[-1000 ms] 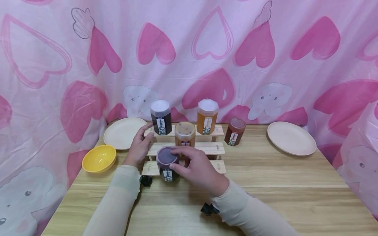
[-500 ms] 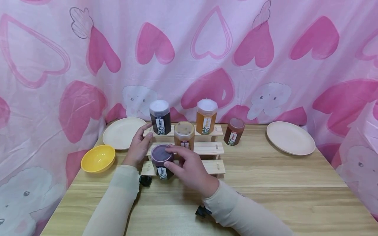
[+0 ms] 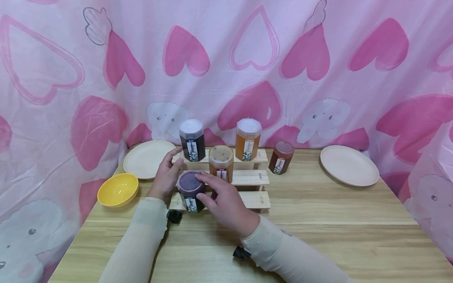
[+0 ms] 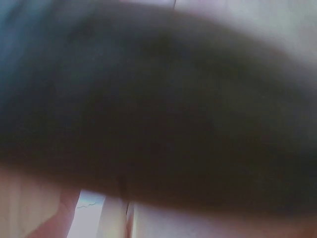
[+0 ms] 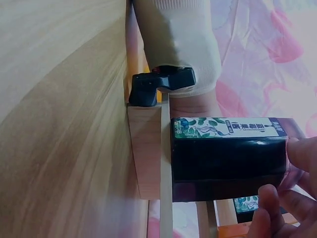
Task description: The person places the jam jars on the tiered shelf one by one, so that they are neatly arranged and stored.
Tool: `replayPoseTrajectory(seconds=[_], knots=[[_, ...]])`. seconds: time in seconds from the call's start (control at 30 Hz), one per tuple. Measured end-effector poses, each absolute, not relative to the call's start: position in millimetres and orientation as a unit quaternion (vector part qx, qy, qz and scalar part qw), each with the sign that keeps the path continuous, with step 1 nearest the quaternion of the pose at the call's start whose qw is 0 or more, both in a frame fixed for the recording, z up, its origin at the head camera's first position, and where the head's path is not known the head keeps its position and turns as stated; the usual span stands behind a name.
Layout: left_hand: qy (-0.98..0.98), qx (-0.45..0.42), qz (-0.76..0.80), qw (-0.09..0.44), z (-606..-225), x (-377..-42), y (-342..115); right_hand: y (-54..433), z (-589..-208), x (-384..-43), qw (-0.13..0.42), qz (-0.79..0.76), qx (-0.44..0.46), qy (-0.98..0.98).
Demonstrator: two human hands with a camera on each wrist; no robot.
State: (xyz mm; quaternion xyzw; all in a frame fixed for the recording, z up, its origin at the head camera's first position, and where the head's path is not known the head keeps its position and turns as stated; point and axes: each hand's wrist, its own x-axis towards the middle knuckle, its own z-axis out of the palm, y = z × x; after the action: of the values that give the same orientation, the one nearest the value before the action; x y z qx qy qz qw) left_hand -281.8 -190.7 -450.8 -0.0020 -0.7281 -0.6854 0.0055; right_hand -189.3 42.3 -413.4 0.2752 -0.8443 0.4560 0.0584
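Note:
My right hand (image 3: 226,202) grips a dark purple octagonal jar (image 3: 189,184) by its lid, thumb and fingers on opposite sides. The jar stands upright over the left end of the lowest step of a three-step wooden stand (image 3: 252,177); in the right wrist view its base is right at the step board. My left hand (image 3: 165,176) rests at the stand's left end, thumb and index finger extended, close to a black jar (image 3: 192,145) on the top step. Something dark and blurred fills most of the left wrist view.
An orange jar (image 3: 248,143) shares the top step, and an amber jar (image 3: 221,159) sits on the middle one. Right of the stand is a red jar (image 3: 281,159). Pale plates (image 3: 348,165) lie on both sides, with a yellow bowl (image 3: 118,191) at the left.
My right hand has shifted left with the purple jar, from in front of the stand to the left end of its lowest step. My left hand has stayed in place.

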Motion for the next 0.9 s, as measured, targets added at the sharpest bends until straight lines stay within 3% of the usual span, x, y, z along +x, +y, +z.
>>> replayPoseTrajectory(seconds=[0.27, 0.47, 0.63, 0.73, 0.9], knots=[[-0.733, 0.003, -0.680, 0.001, -448.7, -280.9, -190.7, 46.0, -405.7, -188.1, 0.017, 0.436, 0.280, -0.855], [-0.721, 0.015, -0.693, -0.014, -450.0, -280.5, -190.2, 57.0, -388.4, -179.5, 0.017, 0.451, 0.287, -0.845], [-0.718, 0.024, -0.695, -0.020, -448.4, -280.7, -189.7, 80.5, -364.6, -177.1, 0.077, 0.514, 0.337, -0.785], [-0.721, 0.019, -0.693, -0.017, -447.9, -281.1, -190.2, 102.0, -353.7, -184.5, 0.147, 0.526, 0.357, -0.758], [-0.720, 0.026, -0.693, -0.023, -448.4, -281.6, -190.9, 142.0, -339.9, -204.0, 0.207, 0.559, 0.283, -0.751]])
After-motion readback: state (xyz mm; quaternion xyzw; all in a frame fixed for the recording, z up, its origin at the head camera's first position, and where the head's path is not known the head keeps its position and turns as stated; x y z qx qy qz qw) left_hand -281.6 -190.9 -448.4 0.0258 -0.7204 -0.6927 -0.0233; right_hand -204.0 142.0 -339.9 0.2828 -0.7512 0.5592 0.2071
